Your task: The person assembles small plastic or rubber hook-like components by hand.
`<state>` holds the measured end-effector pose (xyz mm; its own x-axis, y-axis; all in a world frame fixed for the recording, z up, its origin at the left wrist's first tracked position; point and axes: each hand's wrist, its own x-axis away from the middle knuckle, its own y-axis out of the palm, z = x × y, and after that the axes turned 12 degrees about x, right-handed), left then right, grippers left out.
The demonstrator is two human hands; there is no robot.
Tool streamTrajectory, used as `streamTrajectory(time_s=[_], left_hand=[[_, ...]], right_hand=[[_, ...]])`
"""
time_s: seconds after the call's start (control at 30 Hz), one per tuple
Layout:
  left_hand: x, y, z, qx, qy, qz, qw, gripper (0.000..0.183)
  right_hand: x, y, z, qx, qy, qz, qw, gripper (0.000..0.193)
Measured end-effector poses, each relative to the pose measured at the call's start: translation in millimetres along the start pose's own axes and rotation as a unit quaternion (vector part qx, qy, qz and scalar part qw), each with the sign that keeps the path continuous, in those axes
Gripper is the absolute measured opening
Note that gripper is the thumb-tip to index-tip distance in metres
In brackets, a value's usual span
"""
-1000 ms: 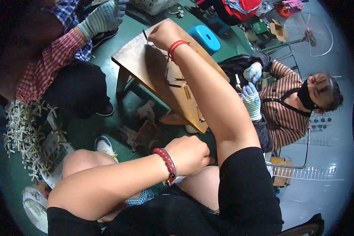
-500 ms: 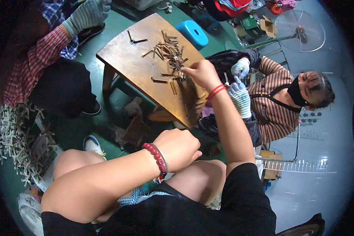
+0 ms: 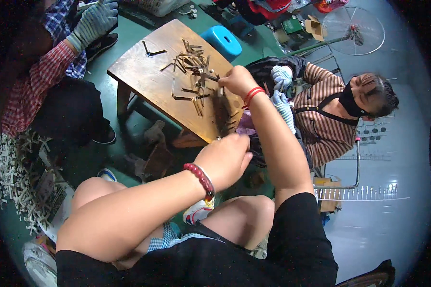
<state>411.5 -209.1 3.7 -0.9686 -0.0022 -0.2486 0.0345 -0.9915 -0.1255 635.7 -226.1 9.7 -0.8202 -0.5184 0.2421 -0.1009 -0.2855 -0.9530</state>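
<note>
My right hand (image 3: 238, 81), with red cords at its wrist, reaches over the wooden table (image 3: 143, 62). Its fingertips pinch what looks like a thin dark metal strip (image 3: 212, 77) at the right side of a loose pile of metal strips (image 3: 187, 62). My left hand (image 3: 223, 160), wearing red beads and a bangle, is closed near the table's near corner. Whatever its fingers hold, if anything, is hidden. A bent V-shaped metal piece (image 3: 153, 51) lies apart on the far left of the table. Another bent piece (image 3: 183, 98) lies nearer, left of the pile.
Across on the right a person in a striped top (image 3: 321, 95) works with gloved hands (image 3: 282, 79). Another person's gloved hand (image 3: 95, 26) is at upper left. A blue stool (image 3: 222, 42) stands behind the table. White metal parts (image 3: 21, 177) heap at left; a fan (image 3: 354, 31) stands far right.
My left hand has moved forward to the table's near corner. My right hand stays at the pile's right side, its fingers still pinched. The whole view has shifted slightly.
</note>
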Motion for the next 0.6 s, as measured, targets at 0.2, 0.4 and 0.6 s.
streamTrajectory(time_s=[0.2,0.4,0.6], left_hand=[[-31,6,-14,0.169,-0.1,0.152,0.969,0.025],[-54,8,-38,0.333,-0.14,0.278,0.89,0.03],[-55,8,-28,0.338,-0.057,0.244,0.907,0.014]], right_hand=[[31,-31,43,-0.069,-0.021,0.046,0.996,0.027],[98,-39,34,-0.329,-0.093,-0.05,0.938,0.011],[146,-3,37,-0.625,0.005,-0.05,0.779,0.011]])
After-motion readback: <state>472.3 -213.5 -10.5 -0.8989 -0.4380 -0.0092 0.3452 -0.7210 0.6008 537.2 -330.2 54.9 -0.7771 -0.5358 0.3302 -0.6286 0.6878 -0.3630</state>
